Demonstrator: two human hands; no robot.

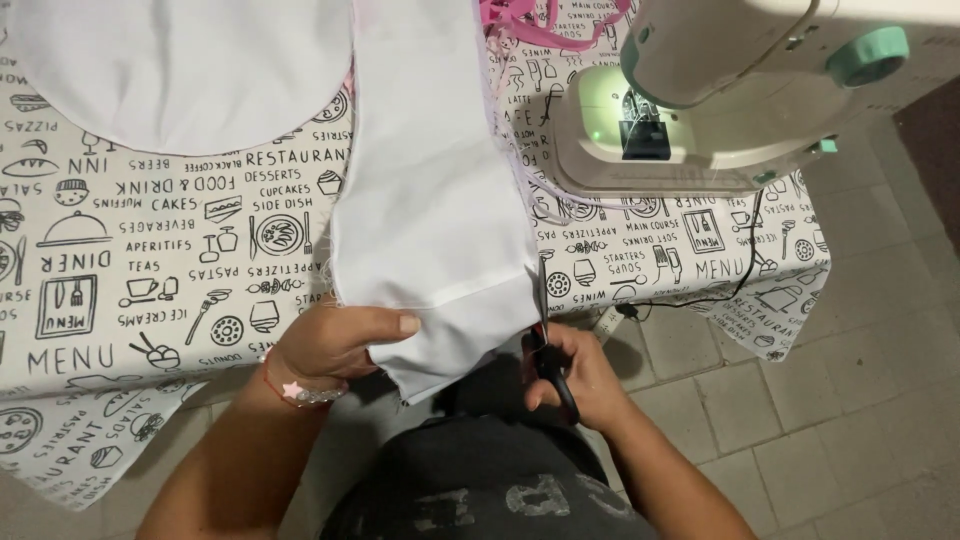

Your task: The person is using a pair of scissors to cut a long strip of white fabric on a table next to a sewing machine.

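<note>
White cloth strip lies on table, near end hangs off edge. My left hand pinches that end, thumb on top. My right hand grips black scissors, blades at cloth's right edge. Sewing machine sits behind on printed tablecloth.

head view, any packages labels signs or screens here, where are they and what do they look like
No packages, signs or screens.
Tablecloth: covers the table under the white fabric, white with black lettering and food drawings.
Shirt: bottom centre, dark with faded grey lettering.
Sewing machine: top right, white with mint knobs, no label legible.
</note>
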